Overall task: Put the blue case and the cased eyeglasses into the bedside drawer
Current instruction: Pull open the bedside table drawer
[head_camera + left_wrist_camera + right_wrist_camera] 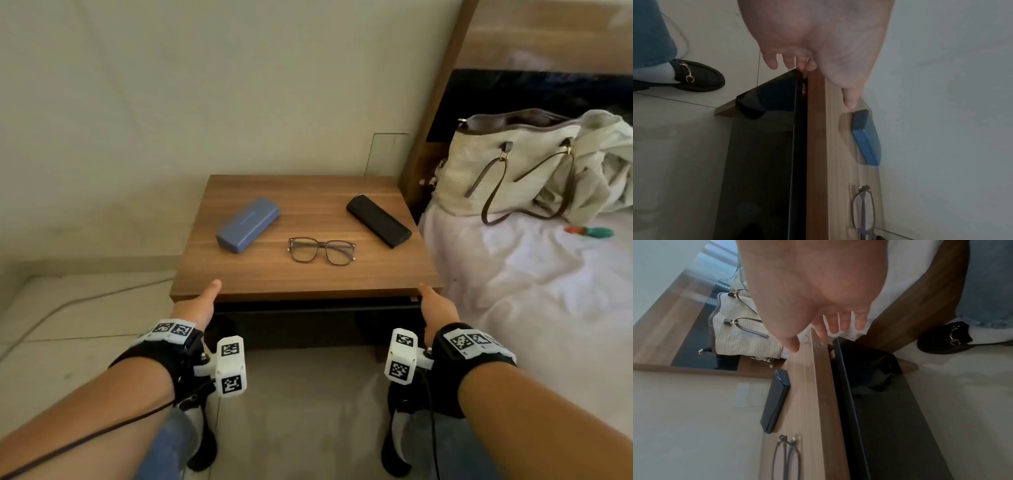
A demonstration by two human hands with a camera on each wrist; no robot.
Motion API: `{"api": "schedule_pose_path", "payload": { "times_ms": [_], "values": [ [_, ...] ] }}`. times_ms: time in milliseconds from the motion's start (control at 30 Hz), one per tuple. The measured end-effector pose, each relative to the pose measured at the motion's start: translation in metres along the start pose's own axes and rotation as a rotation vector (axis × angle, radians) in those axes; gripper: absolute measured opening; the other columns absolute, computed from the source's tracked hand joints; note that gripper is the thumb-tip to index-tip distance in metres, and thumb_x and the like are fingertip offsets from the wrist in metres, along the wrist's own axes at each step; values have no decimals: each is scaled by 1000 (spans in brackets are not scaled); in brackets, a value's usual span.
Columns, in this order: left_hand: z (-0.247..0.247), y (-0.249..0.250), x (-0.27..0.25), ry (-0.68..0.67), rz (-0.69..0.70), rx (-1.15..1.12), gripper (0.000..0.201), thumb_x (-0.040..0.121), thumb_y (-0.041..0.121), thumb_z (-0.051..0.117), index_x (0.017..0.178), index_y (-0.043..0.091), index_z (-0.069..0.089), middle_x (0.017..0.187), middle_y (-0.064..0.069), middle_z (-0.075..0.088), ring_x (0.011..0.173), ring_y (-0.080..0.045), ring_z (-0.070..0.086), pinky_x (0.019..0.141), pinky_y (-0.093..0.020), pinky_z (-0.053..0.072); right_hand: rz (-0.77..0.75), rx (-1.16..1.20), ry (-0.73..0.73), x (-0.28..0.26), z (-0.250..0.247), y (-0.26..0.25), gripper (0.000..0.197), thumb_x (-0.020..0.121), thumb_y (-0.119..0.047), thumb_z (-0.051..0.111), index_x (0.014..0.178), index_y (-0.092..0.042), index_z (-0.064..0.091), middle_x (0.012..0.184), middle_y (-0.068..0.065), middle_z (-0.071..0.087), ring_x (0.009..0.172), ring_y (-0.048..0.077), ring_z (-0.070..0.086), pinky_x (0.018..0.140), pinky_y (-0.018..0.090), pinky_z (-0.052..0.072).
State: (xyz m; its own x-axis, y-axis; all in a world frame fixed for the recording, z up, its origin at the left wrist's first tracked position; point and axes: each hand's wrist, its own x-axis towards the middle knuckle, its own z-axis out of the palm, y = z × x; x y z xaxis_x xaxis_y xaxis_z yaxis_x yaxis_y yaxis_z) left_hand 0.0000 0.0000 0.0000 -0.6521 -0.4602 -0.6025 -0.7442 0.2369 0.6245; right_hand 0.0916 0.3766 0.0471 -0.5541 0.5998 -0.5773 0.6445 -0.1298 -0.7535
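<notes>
A blue case [247, 224] [866, 138] lies closed on the left of the wooden bedside table top [308, 192]. Folded eyeglasses [322, 250] [862, 209] [787, 457] rest bare in the middle, and a black case [378, 221] [775, 400] lies at the right. My left hand [202, 301] [822, 78] is at the front left corner, thumb flat on the wood, straight fingers reaching under the edge by the glossy black drawer front [760, 162] [879, 402]. My right hand [433, 301] [813, 321] mirrors it at the front right corner. Neither holds a case. A narrow dark gap separates drawer front and top.
A bed with a white sheet [531, 291] adjoins the table's right side, carrying a woven handbag [507, 164] [744, 331] and a small teal and orange object [589, 232]. The wall stands behind the table. My black shoes [694, 78] [945, 340] stand on the tiled floor in front.
</notes>
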Motion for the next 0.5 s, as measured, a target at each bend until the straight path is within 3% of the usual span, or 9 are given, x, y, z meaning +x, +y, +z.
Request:
{"api": "schedule_pose_path", "payload": {
  "times_ms": [100, 233, 333, 500],
  "values": [
    [4, 1, -1, 5, 5, -37, 104, 67, 75, 61, 143, 7, 43, 142, -18, 51, 125, -39, 51, 108, -49, 38, -40, -59, 4, 12, 5, 2, 52, 96, -38, 47, 130, 1, 53, 134, 22, 56, 125, 39, 53, 100, 43, 45],
    [9, -6, 6, 37, -3, -88, 115, 55, 78, 63, 144, 8, 42, 142, -16, 52, 127, -39, 50, 109, -49, 37, -86, -177, 23, 27, 12, 11, 54, 95, -42, 45, 125, 0, 58, 129, 21, 60, 120, 37, 57, 101, 41, 47],
    [11, -9, 9, 62, -14, -89, 122, 46, 80, 60, 144, 9, 40, 140, -16, 52, 126, -41, 50, 108, -51, 37, -83, -242, 67, 27, 13, 13, 56, 94, -44, 42, 130, -4, 56, 135, 18, 53, 122, 37, 51, 102, 36, 41],
    [9, -10, 8, 76, -15, -79, 106, 63, 74, 62, 142, 7, 40, 136, -19, 54, 122, -42, 51, 106, -50, 38, -91, -289, 82, 29, 15, 16, 58, 91, -46, 42, 132, -7, 55, 140, 19, 47, 122, 37, 50, 108, 44, 38]
  ]
}}
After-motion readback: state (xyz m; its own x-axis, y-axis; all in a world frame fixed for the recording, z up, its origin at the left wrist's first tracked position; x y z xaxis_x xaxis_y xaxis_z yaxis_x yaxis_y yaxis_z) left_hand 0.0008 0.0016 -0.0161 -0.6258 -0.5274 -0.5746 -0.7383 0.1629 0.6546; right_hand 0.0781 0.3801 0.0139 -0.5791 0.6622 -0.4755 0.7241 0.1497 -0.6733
